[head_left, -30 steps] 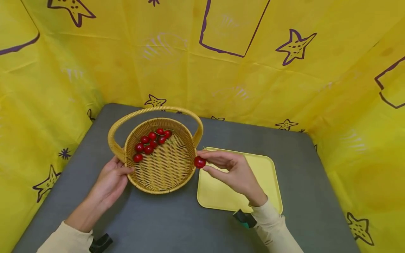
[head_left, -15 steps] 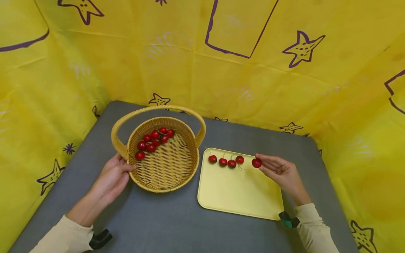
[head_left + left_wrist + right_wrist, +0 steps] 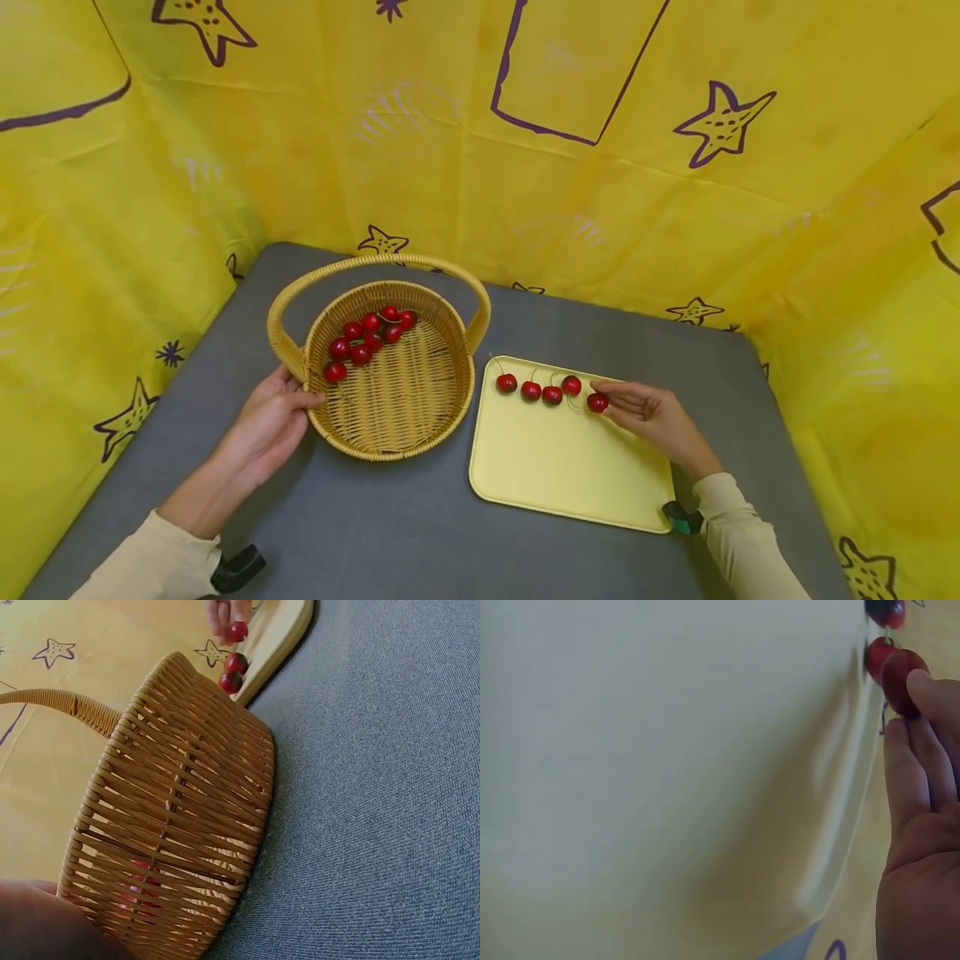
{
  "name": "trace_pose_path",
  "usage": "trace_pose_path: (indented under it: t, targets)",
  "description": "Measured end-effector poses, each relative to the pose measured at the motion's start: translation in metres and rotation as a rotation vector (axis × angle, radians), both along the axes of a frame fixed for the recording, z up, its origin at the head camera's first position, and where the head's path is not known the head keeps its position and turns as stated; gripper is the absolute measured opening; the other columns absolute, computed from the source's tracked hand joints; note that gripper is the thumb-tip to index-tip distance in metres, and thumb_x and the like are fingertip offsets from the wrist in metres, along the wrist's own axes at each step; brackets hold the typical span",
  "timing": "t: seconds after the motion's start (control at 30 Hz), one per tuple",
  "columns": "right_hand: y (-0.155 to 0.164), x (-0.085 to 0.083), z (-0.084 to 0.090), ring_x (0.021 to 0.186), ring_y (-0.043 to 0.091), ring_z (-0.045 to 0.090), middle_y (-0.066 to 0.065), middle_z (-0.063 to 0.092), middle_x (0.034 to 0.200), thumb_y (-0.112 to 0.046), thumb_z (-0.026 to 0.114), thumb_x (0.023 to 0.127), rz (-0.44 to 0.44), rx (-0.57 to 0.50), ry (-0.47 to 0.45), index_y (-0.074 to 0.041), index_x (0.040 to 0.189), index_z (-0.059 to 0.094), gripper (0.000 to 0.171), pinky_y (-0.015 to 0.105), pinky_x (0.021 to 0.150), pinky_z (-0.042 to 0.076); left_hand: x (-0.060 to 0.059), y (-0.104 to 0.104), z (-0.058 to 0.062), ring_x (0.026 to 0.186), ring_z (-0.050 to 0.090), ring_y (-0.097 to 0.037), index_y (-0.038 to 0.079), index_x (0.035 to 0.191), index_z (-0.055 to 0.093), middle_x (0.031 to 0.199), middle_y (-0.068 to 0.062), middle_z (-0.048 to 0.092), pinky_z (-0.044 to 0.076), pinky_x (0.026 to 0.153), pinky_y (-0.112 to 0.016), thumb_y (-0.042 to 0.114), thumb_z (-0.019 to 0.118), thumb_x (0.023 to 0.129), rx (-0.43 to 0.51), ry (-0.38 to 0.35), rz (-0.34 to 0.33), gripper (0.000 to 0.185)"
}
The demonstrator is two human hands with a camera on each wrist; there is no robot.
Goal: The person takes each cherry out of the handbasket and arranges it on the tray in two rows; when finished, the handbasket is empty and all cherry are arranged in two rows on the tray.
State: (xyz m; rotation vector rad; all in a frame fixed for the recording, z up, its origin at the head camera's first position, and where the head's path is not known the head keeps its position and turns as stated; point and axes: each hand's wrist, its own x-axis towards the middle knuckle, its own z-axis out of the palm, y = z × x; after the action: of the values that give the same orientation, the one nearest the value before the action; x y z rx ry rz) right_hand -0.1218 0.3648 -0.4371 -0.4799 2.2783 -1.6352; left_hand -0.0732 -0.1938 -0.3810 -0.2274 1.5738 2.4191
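While the left hand [image 3: 264,425] grips the basket [image 3: 390,417] rim to steady it, the right hand's [image 3: 651,414] fingers [image 3: 922,686] pinch a cherry [image 3: 597,402] onto the tray [image 3: 562,467], extending the row.

Two bare hands, cream long sleeves [image 3: 738,521], black strap at left wrist [image 3: 238,568], teal-and-black band at right wrist [image 3: 681,517]

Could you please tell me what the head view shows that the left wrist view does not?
Only the head view shows the whole pale yellow plastic tray with its row of red cherries, and both sleeves. Only the left wrist view shows the round woven wicker basket from the side. Both show the right hand pinching a cherry.
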Motion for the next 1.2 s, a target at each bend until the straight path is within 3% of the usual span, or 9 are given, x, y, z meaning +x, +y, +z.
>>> trace_pose_path:
  t: [0.4, 0.67, 0.83, 0.97, 1.2]
  targets:
    - [-0.005, 0.0, -0.015, 0.122, 0.016, 0.07, 0.014, 0.069, 0.139, -0.001, 0.076, 0.096, 0.04, 0.137, 0.106, -0.007, 0.139, 0.07, 0.044, 0.022, 0.094, 0.056, 0.002, 0.0, -0.002, 0.161, -0.006, -0.018, 0.009, 0.168, -0.015, 0.177, -0.009, -0.01, 0.006, 0.13, -0.035, -0.022, 0.033, 0.098, -0.001, -0.007, -0.004, 0.09]
    - [-0.003, 0.0, -0.01, 0.124, 0.021, 0.069, 0.011, 0.067, 0.143, -0.001, 0.073, 0.097, 0.038, 0.152, 0.149, -0.009, 0.142, 0.068, 0.045, 0.023, 0.095, 0.056, 0.001, -0.001, -0.001, 0.161, -0.004, -0.018, 0.008, 0.168, -0.013, 0.177, -0.01, -0.009, 0.007, 0.13, -0.034, -0.022, 0.034, 0.097, 0.003, 0.008, 0.0, 0.09]
    - [-0.005, 0.0, 0.007, 0.126, 0.029, 0.067, 0.009, 0.066, 0.145, 0.004, 0.07, 0.098, 0.009, 0.166, 0.188, -0.01, 0.144, 0.066, 0.048, 0.022, 0.096, 0.055, 0.001, -0.001, -0.001, 0.161, -0.005, -0.017, 0.008, 0.168, -0.014, 0.177, -0.01, -0.01, 0.006, 0.13, -0.033, -0.022, 0.034, 0.097, 0.006, 0.018, -0.001, 0.09]
    - [-0.015, 0.0, 0.028, 0.127, 0.029, 0.067, 0.006, 0.065, 0.147, 0.008, 0.068, 0.098, 0.001, 0.151, 0.234, -0.014, 0.146, 0.065, 0.052, 0.024, 0.097, 0.056, 0.001, -0.001, -0.001, 0.161, -0.006, -0.017, 0.008, 0.168, -0.015, 0.177, -0.01, -0.01, 0.005, 0.13, -0.033, -0.023, 0.033, 0.097, 0.012, 0.02, 0.005, 0.091]
    - [-0.05, 0.001, 0.073, 0.129, 0.019, 0.066, 0.014, 0.063, 0.148, 0.011, 0.064, 0.099, -0.003, -0.014, 0.335, -0.006, 0.145, 0.065, 0.049, 0.03, 0.1, 0.055, 0.001, -0.001, -0.002, 0.161, -0.005, -0.017, 0.007, 0.168, -0.014, 0.177, -0.01, -0.01, 0.006, 0.13, -0.032, -0.022, 0.034, 0.097, 0.005, 0.019, -0.002, 0.091]
